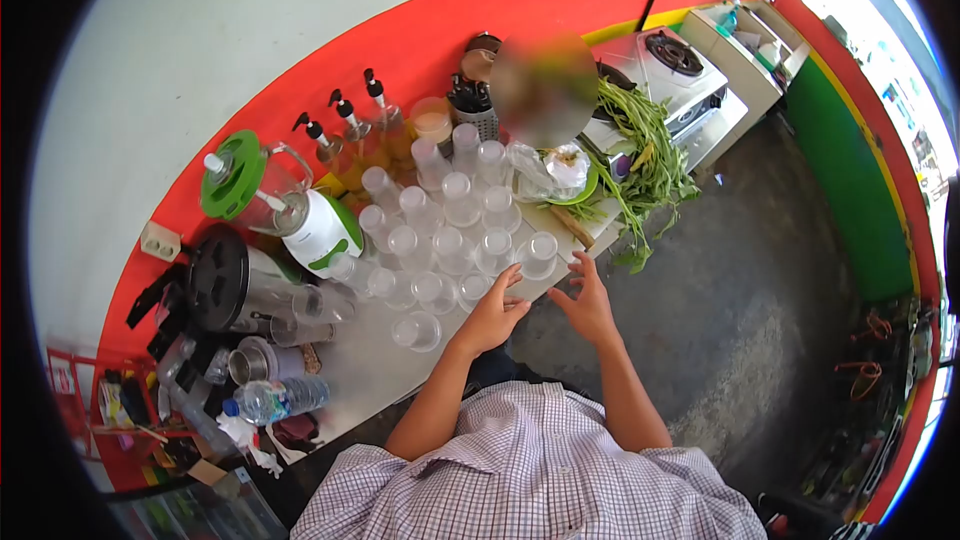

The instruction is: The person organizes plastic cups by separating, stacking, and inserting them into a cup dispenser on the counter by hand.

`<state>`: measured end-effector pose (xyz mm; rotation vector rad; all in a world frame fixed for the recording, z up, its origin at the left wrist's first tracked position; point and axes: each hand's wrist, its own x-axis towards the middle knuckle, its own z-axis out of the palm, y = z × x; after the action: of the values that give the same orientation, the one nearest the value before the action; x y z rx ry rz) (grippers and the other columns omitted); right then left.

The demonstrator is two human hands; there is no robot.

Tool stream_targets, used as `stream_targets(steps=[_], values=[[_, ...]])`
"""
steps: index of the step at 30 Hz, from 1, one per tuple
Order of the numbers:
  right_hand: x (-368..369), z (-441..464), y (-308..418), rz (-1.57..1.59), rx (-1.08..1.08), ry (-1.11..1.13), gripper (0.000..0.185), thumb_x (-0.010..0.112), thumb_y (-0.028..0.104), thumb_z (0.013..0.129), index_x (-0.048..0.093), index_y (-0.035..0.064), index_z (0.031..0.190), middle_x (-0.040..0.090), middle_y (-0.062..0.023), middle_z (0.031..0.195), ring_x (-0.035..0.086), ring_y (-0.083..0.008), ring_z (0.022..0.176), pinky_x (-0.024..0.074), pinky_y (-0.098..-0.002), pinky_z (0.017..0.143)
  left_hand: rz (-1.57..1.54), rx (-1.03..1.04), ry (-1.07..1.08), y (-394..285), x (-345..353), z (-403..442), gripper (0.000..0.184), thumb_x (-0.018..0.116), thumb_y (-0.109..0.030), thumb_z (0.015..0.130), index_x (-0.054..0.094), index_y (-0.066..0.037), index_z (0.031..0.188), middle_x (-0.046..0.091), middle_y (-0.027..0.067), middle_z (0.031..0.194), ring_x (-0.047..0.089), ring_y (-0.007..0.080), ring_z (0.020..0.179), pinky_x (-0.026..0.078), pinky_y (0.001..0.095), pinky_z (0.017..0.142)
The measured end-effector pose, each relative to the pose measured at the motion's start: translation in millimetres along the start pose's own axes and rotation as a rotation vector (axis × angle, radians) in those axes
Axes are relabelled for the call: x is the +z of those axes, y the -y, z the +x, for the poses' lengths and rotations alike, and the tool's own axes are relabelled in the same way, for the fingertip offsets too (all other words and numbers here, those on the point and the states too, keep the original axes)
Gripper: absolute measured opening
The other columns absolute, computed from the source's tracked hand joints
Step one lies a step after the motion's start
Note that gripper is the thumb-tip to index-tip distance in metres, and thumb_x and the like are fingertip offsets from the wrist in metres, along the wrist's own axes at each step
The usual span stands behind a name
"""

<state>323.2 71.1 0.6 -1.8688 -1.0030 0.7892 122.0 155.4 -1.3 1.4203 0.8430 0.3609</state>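
Many clear plastic cups stand upside down in rows on the pale counter (365,380). My left hand (493,313) is at the counter's front edge, fingers apart, close beside a cup (474,290) in the front row; whether it touches the cup I cannot tell. My right hand (587,302) is over the edge with thumb and fingers spread and nothing in it. Between and just beyond the two hands is the rightmost cup (538,254). One cup (416,331) sits nearest the front on the left.
Behind the cups are pump bottles (390,130) and a green-lidded blender (270,195). Leafy greens (655,145) hang over the edge on the right, near a gas stove (680,75). A water bottle (280,400) lies at the left.
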Motion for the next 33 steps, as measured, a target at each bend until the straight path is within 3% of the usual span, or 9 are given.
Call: stream_targets(steps=[8,12,17,24,27,29,30,31,33], values=[[3.0,50.2,-10.1,-0.202,-0.177,0.043,0.105,0.092,0.02,0.077,0.033,0.0111,0.163,0.054,-0.0249,0.152,0.052,-0.043,0.141,0.0473,-0.05,0.113,-0.162,-0.159,-0.037,13.1,11.1,21.6,0.075,0.066,-0.009,0.103,0.029,-0.01,0.168,0.046,0.0202,0.163,0.064,0.0253,0.125,0.052,0.0371,0.107],[6.1,70.3,2.9,-0.257,-0.306,0.165,0.102,0.091,0.015,0.074,0.036,0.0109,0.16,0.053,-0.026,0.151,0.052,-0.0461,0.138,0.0442,-0.0524,0.113,-0.199,-0.163,-0.066,37.2,15.7,42.2,0.073,0.066,-0.009,0.103,0.032,-0.008,0.167,0.046,0.0199,0.163,0.065,0.0248,0.125,0.051,0.0361,0.108],[13.8,82.6,-13.7,-0.29,-0.459,0.244,0.091,0.085,0.011,0.077,0.042,0.0117,0.157,0.059,-0.0234,0.143,0.056,-0.0467,0.131,0.0458,-0.0539,0.109,-0.3,-0.252,-0.143,31.4,41.8,39.8,0.071,0.068,-0.008,0.101,0.036,-0.008,0.165,0.047,0.0148,0.164,0.066,0.0175,0.118,0.052,0.0294,0.096],[-9.0,76.2,-16.5,-0.231,-0.418,0.271,0.074,0.082,0.007,0.079,0.052,0.0087,0.147,0.065,-0.0251,0.134,0.062,-0.0473,0.122,0.052,-0.0516,0.099,-0.339,-0.201,-0.278,30.0,81.2,33.3,0.07,0.068,-0.006,0.099,0.041,-0.012,0.163,0.05,0.0148,0.162,0.069,0.0179,0.112,0.052,0.0298,0.092],[-25.1,74.6,-19.9,-0.142,-0.42,0.25,0.074,0.083,0.007,0.081,0.052,0.0086,0.147,0.067,-0.0226,0.128,0.066,-0.044,0.118,0.0534,-0.0488,0.097,-0.317,-0.25,-0.345,22.2,90.8,24.1,0.065,0.069,-0.005,0.099,0.046,-0.011,0.159,0.055,0.0161,0.156,0.07,0.0177,0.11,0.052,0.0294,0.093],[-39.3,77.3,-29.1,0.014,-0.276,0.246,0.074,0.085,0.009,0.083,0.05,0.0039,0.148,0.07,-0.0178,0.124,0.069,-0.0354,0.113,0.0544,-0.0415,0.094,-0.307,-0.268,-0.447,23.7,95.1,14.9,0.059,0.069,-0.003,0.098,0.051,-0.009,0.154,0.06,0.0161,0.147,0.07,0.0182,0.11,0.053,0.0299,0.095],[-41.0,78.9,-29.3,0.333,-0.187,0.296,0.074,0.084,0.01,0.087,0.046,-0.0006,0.15,0.069,-0.0129,0.124,0.068,-0.0236,0.111,0.0539,-0.0333,0.088,-0.309,-0.263,-0.465,20.2,96.0,10.7,0.059,0.069,-0.003,0.098,0.051,-0.009,0.154,0.06,0.0161,0.147,0.07,0.0182,0.11,0.053,0.0299,0.095],[-48.8,80.2,-30.7,0.335,-0.199,0.311,0.074,0.084,0.01,0.087,0.046,-0.0006,0.15,0.069,-0.0129,0.124,0.068,-0.0236,0.111,0.0539,-0.0333,0.088,-0.302,-0.246,-0.547,16.7,96.6,5.7,0.055,0.068,-0.002,0.098,0.053,-0.007,0.151,0.062,0.0153,0.143,0.07,0.0185,0.111,0.053,0.0303,0.096],[-68.7,80.3,-28.6,0.532,0.118,0.323,0.072,0.082,0.009,0.091,0.044,-0.002,0.151,0.069,-0.0102,0.126,0.067,-0.0161,0.109,0.0529,-0.029,0.082,-0.304,-0.227,-0.649,14.7,95.3,-3.4,0.051,0.068,-0.002,0.098,0.055,-0.005,0.148,0.065,0.0145,0.139,0.07,0.0188,0.111,0.054,0.0307,0.096]])
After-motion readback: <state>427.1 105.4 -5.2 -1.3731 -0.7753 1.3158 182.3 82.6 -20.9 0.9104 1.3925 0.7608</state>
